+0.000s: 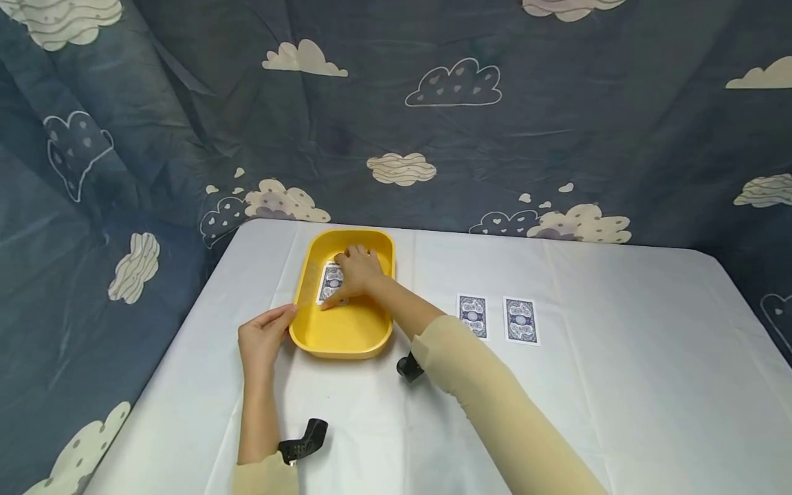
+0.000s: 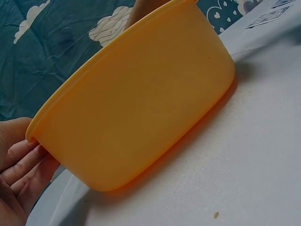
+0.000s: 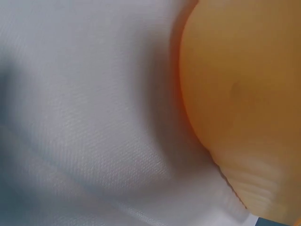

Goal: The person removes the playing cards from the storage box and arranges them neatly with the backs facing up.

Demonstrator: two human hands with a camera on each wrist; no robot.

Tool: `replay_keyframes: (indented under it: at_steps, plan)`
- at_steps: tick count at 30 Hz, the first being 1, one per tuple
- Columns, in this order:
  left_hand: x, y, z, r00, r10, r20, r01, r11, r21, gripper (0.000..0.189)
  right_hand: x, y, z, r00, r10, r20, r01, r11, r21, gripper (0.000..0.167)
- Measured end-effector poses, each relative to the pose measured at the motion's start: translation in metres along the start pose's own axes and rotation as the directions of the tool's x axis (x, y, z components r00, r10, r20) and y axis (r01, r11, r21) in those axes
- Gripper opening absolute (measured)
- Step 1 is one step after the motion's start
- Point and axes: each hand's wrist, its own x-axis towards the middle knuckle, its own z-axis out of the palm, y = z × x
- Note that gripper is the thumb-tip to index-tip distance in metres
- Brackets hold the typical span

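A yellow plastic tub (image 1: 340,340) stands on the white table. My left hand (image 1: 266,337) pinches its near left rim; in the left wrist view the fingers (image 2: 28,165) lie under the lip, against the outer wall. My right hand (image 1: 357,275) reaches down inside the tub over a blue-backed playing card (image 1: 331,283), thumb at the card's near end and a finger at its far end. The hand covers the card's right part. The right wrist view shows the tub's outer wall (image 3: 244,103), with the right hand out of sight.
Two more face-down cards, a left one (image 1: 473,316) and a right one (image 1: 521,320), lie on the white tablecloth (image 1: 619,357) right of the tub. Black wrist mounts (image 1: 304,441) show at both forearms. A dark cloud-print curtain (image 1: 458,137) hangs behind the table.
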Motion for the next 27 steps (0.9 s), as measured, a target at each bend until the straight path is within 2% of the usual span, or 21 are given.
replay_keyframes:
  at_steps: [5,14,25,27]
  plan:
    - [-0.005,0.009,-0.001,1.000,0.017,0.021,-0.017,1.000,-0.010,0.048,-0.001,0.000,0.000,1.000,-0.010,-0.023,0.010,1.000,0.001,0.099]
    - [0.005,-0.006,0.000,1.000,0.006,0.013,-0.006,1.000,-0.007,0.049,0.001,0.000,0.002,1.000,-0.025,-0.016,0.025,0.999,0.024,0.091]
    - [0.008,-0.006,0.001,1.000,-0.017,0.007,0.017,1.000,0.003,0.047,-0.004,-0.002,-0.002,0.996,-0.075,-0.054,0.076,0.997,0.014,0.092]
    - [0.001,0.002,0.000,0.999,-0.030,0.014,0.030,1.000,0.001,0.047,-0.004,-0.002,-0.002,0.995,-0.080,-0.056,0.080,0.997,0.002,0.096]
